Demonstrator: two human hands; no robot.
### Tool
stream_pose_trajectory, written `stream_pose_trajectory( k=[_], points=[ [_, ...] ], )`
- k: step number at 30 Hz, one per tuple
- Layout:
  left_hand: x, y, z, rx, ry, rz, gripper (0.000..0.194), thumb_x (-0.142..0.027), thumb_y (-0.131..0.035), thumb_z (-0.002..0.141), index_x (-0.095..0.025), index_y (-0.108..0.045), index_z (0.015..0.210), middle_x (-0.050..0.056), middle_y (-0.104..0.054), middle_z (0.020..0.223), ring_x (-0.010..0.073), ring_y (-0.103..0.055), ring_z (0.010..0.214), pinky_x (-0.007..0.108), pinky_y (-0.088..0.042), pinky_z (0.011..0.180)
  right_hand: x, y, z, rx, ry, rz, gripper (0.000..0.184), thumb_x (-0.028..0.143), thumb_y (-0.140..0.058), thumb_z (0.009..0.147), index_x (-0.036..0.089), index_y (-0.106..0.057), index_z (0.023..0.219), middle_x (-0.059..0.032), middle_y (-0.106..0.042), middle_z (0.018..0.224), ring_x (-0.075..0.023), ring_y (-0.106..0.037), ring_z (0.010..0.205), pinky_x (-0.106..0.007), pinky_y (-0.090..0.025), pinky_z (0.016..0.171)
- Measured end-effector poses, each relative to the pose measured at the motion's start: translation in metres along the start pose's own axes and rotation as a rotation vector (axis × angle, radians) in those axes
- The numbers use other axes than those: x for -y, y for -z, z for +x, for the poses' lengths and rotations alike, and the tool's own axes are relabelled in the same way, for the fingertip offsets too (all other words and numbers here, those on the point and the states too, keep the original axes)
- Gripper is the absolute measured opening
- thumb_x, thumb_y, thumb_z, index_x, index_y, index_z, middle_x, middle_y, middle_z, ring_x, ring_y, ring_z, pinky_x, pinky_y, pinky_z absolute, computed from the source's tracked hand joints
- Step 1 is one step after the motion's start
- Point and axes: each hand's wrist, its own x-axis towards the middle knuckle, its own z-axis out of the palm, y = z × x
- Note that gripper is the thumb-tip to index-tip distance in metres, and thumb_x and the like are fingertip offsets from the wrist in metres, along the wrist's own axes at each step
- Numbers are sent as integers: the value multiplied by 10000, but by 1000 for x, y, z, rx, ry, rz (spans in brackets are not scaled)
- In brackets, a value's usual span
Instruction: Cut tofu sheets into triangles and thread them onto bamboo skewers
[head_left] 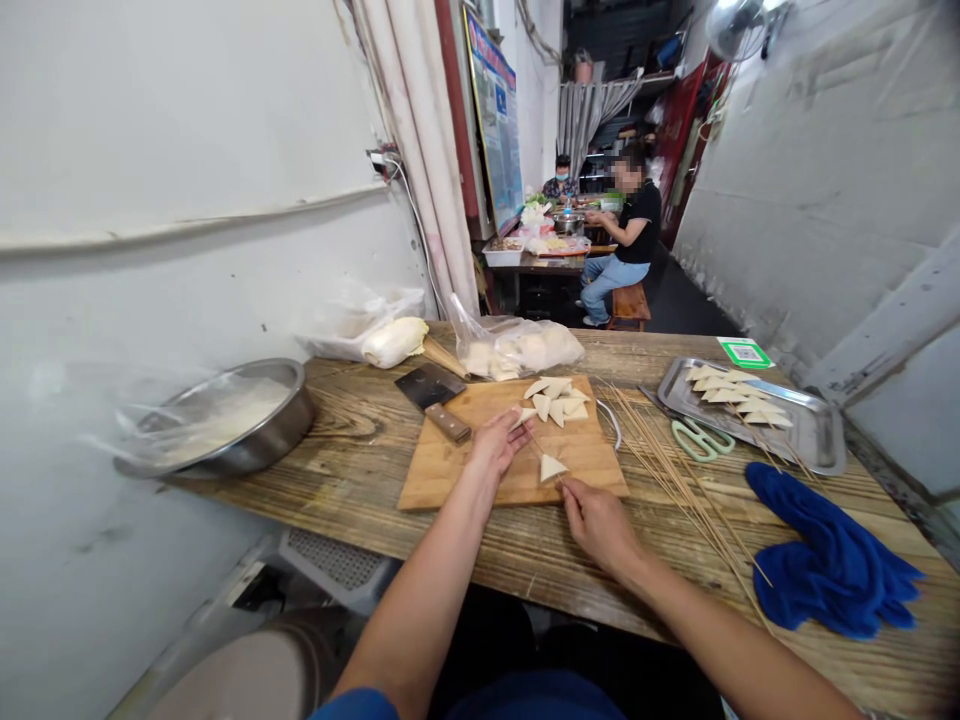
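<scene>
My left hand is closed on a white triangular slice, pinched at the fingertips over the wooden cutting board. In my right hand, at the board's near edge, is a thin bamboo skewer pointing away from me toward that slice. Another white triangle is threaded on the skewer close to my right fingers. Whether the tip has entered the slice at my left fingers, I cannot tell. A pile of similar triangles lies on the far right of the board. A cleaver rests across its left edge.
Loose skewers, green-handled scissors and a blue cloth lie on the right. Behind them, a metal tray holds skewered triangles. A steel basin stands left, plastic bags behind the board. Two people sit farther back.
</scene>
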Motion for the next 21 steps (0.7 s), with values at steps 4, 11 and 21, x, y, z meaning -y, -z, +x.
stream_pose_trajectory(
  k=[4, 11, 21],
  points=[
    [1, 0, -2, -10, -30, 1, 68, -103, -621, 732, -105, -592, 794, 83, -665, 743, 135, -640, 634, 290, -526, 677, 2, -2, 0, -25, -16, -29, 305, 193, -311, 885, 153, -609, 939, -78, -697, 791, -178, -656, 703, -215, -410, 626],
    [3, -3, -3, -20, -51, -8, 102, -109, -636, 720, -106, -598, 815, 69, -667, 729, 128, -639, 615, 280, -525, 666, 3, -7, -1, -86, -11, -72, 314, 183, -321, 877, 151, -628, 933, -77, -703, 761, -176, -659, 666, -212, -418, 590],
    [-6, -8, -21, -15, -111, 16, 175, -133, -695, 663, -111, -623, 821, 79, -683, 756, 125, -641, 610, 242, -516, 624, -2, -19, -4, -188, 83, -113, 347, 159, -315, 867, 112, -626, 1014, -109, -716, 813, -178, -669, 636, -225, -474, 589]
  ],
)
